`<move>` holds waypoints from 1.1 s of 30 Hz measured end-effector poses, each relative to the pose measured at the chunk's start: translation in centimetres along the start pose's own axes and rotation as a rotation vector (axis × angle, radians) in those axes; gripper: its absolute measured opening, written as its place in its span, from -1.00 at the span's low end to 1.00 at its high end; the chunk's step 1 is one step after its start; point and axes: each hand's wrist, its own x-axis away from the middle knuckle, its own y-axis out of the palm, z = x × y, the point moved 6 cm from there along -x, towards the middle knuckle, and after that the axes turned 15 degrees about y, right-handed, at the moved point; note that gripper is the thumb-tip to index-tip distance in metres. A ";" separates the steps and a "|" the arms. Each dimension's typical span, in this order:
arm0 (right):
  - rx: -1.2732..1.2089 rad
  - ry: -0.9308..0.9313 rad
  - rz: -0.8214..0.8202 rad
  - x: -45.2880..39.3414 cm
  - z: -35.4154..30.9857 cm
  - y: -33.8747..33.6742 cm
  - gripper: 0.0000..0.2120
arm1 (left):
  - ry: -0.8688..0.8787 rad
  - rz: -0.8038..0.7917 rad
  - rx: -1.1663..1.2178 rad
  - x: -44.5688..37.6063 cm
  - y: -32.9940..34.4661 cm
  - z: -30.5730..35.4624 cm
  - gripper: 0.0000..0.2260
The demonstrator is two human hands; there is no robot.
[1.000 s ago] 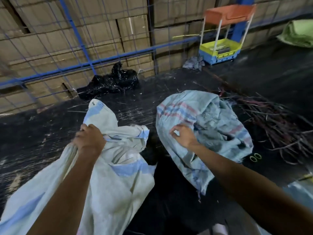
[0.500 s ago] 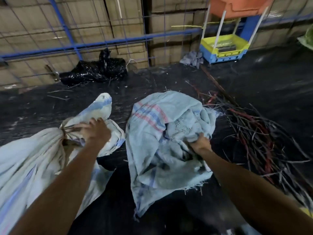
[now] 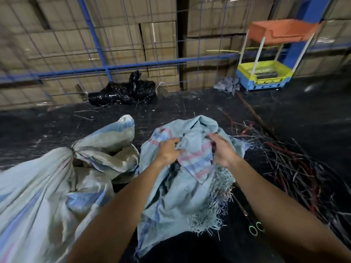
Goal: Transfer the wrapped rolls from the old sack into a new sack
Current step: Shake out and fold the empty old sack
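Two bare forearms are seen rising from the lower edge of the frame toward the centre. No sleeves are worn. The left hand (image 3: 169,151) and right hand (image 3: 223,150) are left ungloved.

No legible text, labels or nos. anywhere; boxes (image 3: 161,31) & sacks (image 3: 180,196) too blurred.

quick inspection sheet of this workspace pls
surface: dark floor, scuffed, littered with strands
job's things: tied full sack at left; empty frayed sack in the middle; rolls not visible
clutter: strap pile at right; scissors by the frayed sack; black bag; grey rag
hands: left hand and right hand both grip the empty sack
cables: nothing seen
surroundings: blue mesh fence, cartons behind it, toy cart
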 end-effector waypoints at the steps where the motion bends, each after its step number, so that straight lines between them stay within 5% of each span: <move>1: 0.017 0.030 0.030 0.3 -0.6 -0.5 -0.87 | 0.014 0.084 -0.024 -0.7 -1.8 0.4 -0.77; 4: 0.154 0.185 0.045 1.4 -1.4 -0.4 -0.85 | 0.024 0.275 -0.098 -2.5 -7.1 1.3 -0.80; 7: 0.136 0.151 0.053 2.0 -4.3 1.7 -0.90 | 0.102 0.399 -0.333 -3.5 -10.4 4.4 -0.70; 10: 0.045 -0.001 0.048 3.2 -9.0 5.2 -0.88 | 0.418 0.593 -0.550 -1.8 -10.3 10.6 -0.72; 12: -0.074 -0.096 -0.045 5.5 -12.2 7.9 -0.85 | 0.602 0.559 -0.602 -0.3 -8.1 14.5 -0.61; 15: 0.019 -0.220 -0.184 9.7 -15.5 11.5 -0.87 | 0.515 0.477 -0.854 -0.7 -6.2 15.7 -0.50; 17: 0.187 -0.305 -0.175 11.4 -16.7 12.7 -0.87 | 0.403 0.440 -0.774 -1.9 -7.7 15.0 -0.63; 20: 0.252 -0.419 -0.143 12.0 -17.6 12.5 -0.86 | 0.249 0.388 -0.284 -3.4 -11.4 14.0 -0.85; 25: 0.146 -0.345 -0.221 9.5 -15.3 10.5 -0.88 | 0.020 0.298 0.453 -2.1 -14.9 13.7 -0.62; 30: -0.239 -0.308 -0.288 9.0 -16.0 11.0 -0.96 | 0.077 0.100 0.198 -0.2 -14.4 13.5 -0.76; 33: -0.231 -0.331 -0.188 9.1 -16.4 12.8 -0.94 | 0.105 0.437 -0.057 -0.5 -16.5 11.7 -0.92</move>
